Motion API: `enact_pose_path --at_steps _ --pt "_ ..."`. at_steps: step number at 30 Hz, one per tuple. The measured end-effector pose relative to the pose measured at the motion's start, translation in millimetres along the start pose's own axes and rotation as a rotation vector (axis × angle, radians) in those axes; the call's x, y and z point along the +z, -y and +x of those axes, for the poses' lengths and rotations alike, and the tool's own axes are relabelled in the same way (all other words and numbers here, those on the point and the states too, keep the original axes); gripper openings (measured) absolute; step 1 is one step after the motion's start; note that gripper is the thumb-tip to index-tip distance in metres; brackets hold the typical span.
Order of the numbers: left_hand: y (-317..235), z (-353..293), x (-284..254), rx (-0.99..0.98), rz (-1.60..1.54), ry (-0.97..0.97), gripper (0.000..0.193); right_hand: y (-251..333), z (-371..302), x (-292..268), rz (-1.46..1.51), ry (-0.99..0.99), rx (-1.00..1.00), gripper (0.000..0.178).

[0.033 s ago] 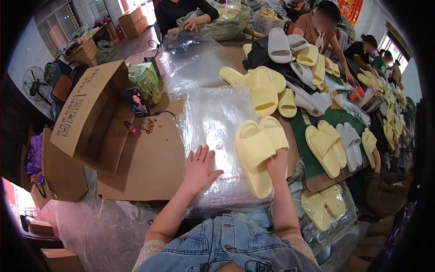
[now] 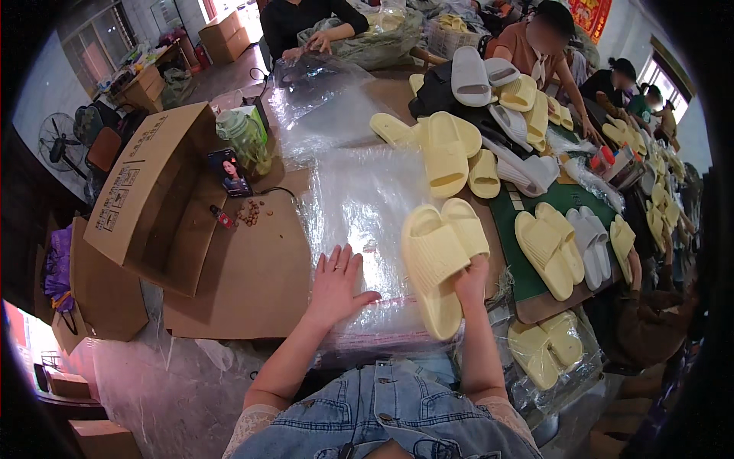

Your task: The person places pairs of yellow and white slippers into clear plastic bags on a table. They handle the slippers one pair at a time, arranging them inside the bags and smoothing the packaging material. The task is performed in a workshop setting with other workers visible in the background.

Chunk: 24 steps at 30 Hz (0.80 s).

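A stack of clear plastic bags [image 2: 367, 199] lies in front of me on the table. My left hand [image 2: 336, 287] rests flat on its left side, fingers stretched and thumb apart, holding nothing. Above the stack's right side, my right hand [image 2: 472, 281] grips a pair of pale yellow slippers [image 2: 434, 264] from the right. The two slippers sit side by side, toes pointing away from me, and they hide part of my fingers. Another yellow pair in a clear bag [image 2: 544, 350] lies at my right.
An open cardboard box [image 2: 153, 191] stands at the left, beside a phone [image 2: 229, 174] and a green bottle [image 2: 243, 136]. More yellow slippers [image 2: 445, 157] and white ones [image 2: 471, 80] crowd the far right. A green mat [image 2: 527, 260] holds further pairs. Several co-workers sit beyond.
The slippers in my right hand have shifted slightly to the right and toward me. My left hand stays in place. A co-worker's hands across the table have moved a little, lifting the clear plastic.
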<state>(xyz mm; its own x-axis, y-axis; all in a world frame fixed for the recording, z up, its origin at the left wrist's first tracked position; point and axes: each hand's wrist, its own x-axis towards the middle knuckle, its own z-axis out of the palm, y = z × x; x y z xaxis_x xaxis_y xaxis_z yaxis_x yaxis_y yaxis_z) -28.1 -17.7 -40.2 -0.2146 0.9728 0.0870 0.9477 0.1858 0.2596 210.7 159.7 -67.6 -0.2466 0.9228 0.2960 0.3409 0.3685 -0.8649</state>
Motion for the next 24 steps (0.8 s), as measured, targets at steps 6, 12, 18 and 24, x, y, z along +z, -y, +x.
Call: enact_pose_path --at_steps 6,12,18,24 --pt "2 11 6 0.191 -0.082 0.012 0.065 -13 -47 -39 0.790 0.094 0.222 0.033" --pt "7 20 15 0.290 -0.143 -0.198 0.029 19 -70 -67 0.398 0.182 0.114 0.033" --pt "-1 33 2 0.055 -0.367 -0.142 0.028 71 -69 -73 0.204 0.509 -0.025 0.038" --pt "-13 43 -13 -0.044 -0.522 -0.183 0.035 69 -60 -46 0.076 0.692 -0.090 0.034"
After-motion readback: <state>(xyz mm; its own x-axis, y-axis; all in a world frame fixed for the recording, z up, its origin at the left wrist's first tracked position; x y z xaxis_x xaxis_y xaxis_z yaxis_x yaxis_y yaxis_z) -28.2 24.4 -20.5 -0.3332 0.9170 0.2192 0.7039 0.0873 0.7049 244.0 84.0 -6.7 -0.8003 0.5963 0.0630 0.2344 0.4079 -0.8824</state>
